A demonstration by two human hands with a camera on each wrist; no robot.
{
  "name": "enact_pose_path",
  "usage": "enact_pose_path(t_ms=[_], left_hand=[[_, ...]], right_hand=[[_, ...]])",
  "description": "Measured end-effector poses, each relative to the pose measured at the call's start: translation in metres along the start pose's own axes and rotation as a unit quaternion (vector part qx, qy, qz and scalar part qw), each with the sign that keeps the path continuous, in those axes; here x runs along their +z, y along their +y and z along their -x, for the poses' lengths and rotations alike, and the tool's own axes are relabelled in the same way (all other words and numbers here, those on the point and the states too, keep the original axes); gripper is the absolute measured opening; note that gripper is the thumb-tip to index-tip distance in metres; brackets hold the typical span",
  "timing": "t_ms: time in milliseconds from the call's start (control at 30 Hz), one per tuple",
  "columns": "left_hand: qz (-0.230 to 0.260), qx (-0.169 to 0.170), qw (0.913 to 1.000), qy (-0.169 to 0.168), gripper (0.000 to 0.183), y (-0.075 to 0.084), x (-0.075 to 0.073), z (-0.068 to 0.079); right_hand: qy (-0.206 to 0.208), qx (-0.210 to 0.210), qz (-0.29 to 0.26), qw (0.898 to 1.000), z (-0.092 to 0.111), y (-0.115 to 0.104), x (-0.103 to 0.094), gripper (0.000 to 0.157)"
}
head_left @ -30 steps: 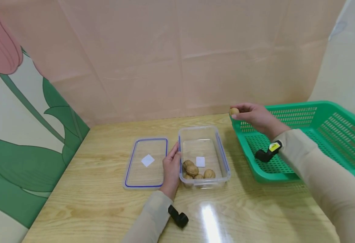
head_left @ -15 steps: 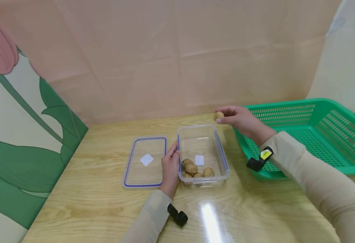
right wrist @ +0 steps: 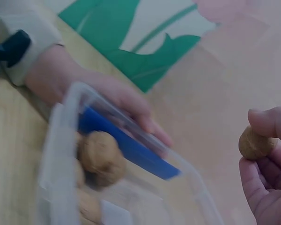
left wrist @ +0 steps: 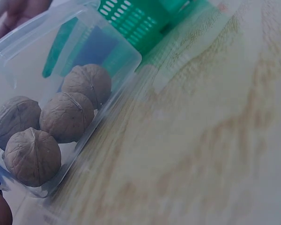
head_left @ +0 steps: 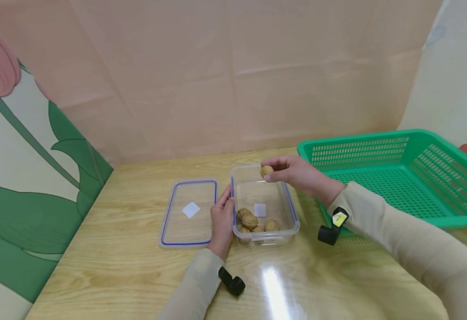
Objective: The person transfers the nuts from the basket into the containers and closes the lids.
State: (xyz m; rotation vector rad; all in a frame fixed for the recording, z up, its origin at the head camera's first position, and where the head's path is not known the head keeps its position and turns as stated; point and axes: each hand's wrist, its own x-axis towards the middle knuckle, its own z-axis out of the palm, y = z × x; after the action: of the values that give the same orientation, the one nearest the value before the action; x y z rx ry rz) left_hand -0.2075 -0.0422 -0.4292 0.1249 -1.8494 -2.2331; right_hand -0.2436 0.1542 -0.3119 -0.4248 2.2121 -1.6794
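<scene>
A walnut (head_left: pixel 267 171) is pinched between the thumb and fingers of my right hand (head_left: pixel 297 174), over the far end of the clear plastic box (head_left: pixel 292 204). The right wrist view shows the same walnut (right wrist: pixel 255 144) at the fingertips, above the level of the box rim. Several walnuts (head_left: pixel 249 221) lie in the near left part of the box, beside a small white square; the left wrist view shows walnuts (left wrist: pixel 65 117) through the clear wall. My left hand (head_left: pixel 221 222) rests with extended fingers against the left side of the box.
A clear lid (head_left: pixel 193 191) with a blue seal lies flat left of the box, close to my left hand. On the right stands a large green basket (head_left: pixel 417 191) with slotted walls. A wall hung with pinkish sheeting (head_left: pixel 177 89) rises behind the wooden table (head_left: pixel 117 249).
My right hand has carried the walnut leftward and down, from the green basket's rim to over the box. The left hand stays at the box's side.
</scene>
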Motion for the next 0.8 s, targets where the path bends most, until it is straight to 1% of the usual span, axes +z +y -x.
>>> enact_pose_path(t_ms=[167, 267, 367, 433, 533, 700, 767, 800], left_hand=[[-0.002, -0.002, 1.0, -0.001, 0.04, 0.002, 0.0, -0.001], [0.0, -0.009, 1.0, -0.004, 0.041, 0.003, -0.001, 0.0], [0.0, -0.014, 0.9999, -0.008, 0.041, 0.003, -0.001, -0.001], [-0.003, -0.014, 0.9999, -0.008, 0.041, 0.005, -0.002, -0.001], [-0.006, -0.011, 0.9999, -0.009, 0.041, 0.011, -0.002, 0.0], [-0.017, -0.015, 0.9997, -0.006, 0.041, 0.028, 0.001, 0.009], [-0.02, -0.017, 0.9997, -0.004, 0.041, 0.03, 0.002, 0.012], [-0.02, -0.018, 0.9996, -0.004, 0.041, 0.029, 0.002, 0.011]], right_hand=[[-0.016, 0.019, -0.006, 1.0, 0.002, 0.003, 0.02, 0.046], [-0.025, 0.031, -0.012, 0.999, 0.003, 0.005, 0.031, 0.045], [-0.027, 0.041, 0.006, 0.999, 0.004, 0.007, 0.04, 0.044], [-0.029, 0.04, 0.02, 0.999, 0.003, 0.009, 0.045, 0.043], [-0.032, 0.044, 0.035, 0.998, 0.003, 0.01, 0.052, 0.042], [-0.027, 0.057, 0.043, 0.997, 0.004, 0.014, 0.064, 0.041], [-0.022, 0.066, 0.048, 0.996, 0.004, 0.017, 0.068, 0.042], [-0.02, 0.072, 0.049, 0.996, 0.005, 0.019, 0.07, 0.042]])
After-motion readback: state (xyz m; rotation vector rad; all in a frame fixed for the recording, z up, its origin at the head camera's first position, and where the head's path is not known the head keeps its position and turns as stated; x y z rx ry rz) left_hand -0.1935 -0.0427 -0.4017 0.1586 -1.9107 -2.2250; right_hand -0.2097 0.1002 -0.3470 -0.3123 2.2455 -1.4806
